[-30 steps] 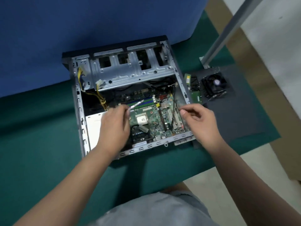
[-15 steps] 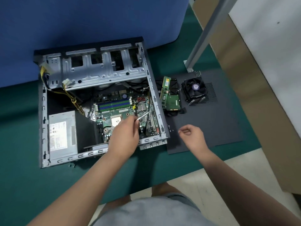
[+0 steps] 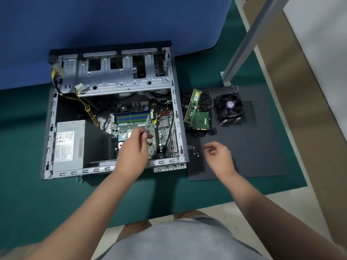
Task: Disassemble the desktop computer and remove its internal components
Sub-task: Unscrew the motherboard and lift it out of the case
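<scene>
The case [image 3: 174, 102] lies open on its side on a dark green tabletop [image 3: 28, 166], its far edge against a blue partition [image 3: 112, 19]. Inside it, a motherboard [image 3: 139, 119] fills the right half, a grey power supply [image 3: 68, 145] sits in the near left corner, and a bare metal drive cage [image 3: 120, 74] spans the far side, with yellow and black cables [image 3: 88, 107] running down from it.

The left hand [image 3: 132, 147] is over the motherboard, fingers curled round a thin screwdriver [image 3: 146, 124] whose blurred shaft points away from the person. The right hand [image 3: 218, 154] hovers over a dark side panel [image 3: 253, 147] that lies flat just right of the case; its fingers are loosely curled with thumb and forefinger close together, and whether it holds anything I cannot tell.

On that panel, a few small screws [image 3: 195, 152] lie just left of the right hand. At its far end a RAM stick [image 3: 193, 107] rests on a hard drive [image 3: 201, 117], and a black cooler fan [image 3: 229, 107] stands just right of them.

A slanted grey metal post [image 3: 249, 36] meets the tabletop beyond the fan. Right of the green surface runs a brown strip [image 3: 293, 91], then a white one [image 3: 323, 34]. Pale floor [image 3: 216, 209] shows at the near edge, beside the person's grey shorts [image 3: 178, 239].
</scene>
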Available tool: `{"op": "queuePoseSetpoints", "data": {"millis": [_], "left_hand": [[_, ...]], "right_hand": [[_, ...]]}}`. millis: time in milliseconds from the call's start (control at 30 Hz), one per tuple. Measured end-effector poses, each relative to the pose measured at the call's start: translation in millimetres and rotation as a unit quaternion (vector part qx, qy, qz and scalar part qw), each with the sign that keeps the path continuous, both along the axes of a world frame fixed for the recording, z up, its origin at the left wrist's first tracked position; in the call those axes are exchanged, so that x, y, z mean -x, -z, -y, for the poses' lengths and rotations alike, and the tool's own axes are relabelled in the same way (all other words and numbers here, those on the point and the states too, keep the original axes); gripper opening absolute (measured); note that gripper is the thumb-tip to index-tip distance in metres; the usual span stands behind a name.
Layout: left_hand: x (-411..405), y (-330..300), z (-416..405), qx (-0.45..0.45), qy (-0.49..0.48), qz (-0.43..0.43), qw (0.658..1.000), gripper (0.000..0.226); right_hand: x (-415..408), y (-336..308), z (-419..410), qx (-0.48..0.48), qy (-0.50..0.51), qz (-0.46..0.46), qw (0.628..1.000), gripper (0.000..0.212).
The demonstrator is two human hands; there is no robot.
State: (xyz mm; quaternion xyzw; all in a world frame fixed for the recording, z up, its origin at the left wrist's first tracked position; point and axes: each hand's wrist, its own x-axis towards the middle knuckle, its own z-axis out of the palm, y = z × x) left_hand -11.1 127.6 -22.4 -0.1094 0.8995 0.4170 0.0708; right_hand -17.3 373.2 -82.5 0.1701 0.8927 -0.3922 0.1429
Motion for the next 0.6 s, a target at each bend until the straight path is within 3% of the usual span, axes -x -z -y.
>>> {"op": "queuePoseSetpoints", "data": {"millis": [100, 233, 400, 600], "left_hand": [[0.8, -13.9, -4.6, -0.129, -0.075, 0.015, 0.989, 0.009], [0.6, -36.6, -9.9, -0.269, -0.123, 0.046, 0.954, 0.011], [2.8, -52.3, -2.7, -0.352, -0.125, 0.066, 0.925, 0.007], [2.2, -52.3, 39.1, -0.426, -0.103, 0.111, 0.892, 0.009]], "right_hand": [[5.8, -35.0, 8.8, 0.074, 0.024, -0.061, 0.995, 0.025], [14.5, -87.0, 43.3, 0.154, -0.042, -0.110, 0.981, 0.029], [17.4, -115.9, 100.2, 0.285, -0.114, -0.027, 0.951, 0.018], [20.9, -121.0, 137.9, 0.297, -0.131, -0.028, 0.945, 0.020]]}}
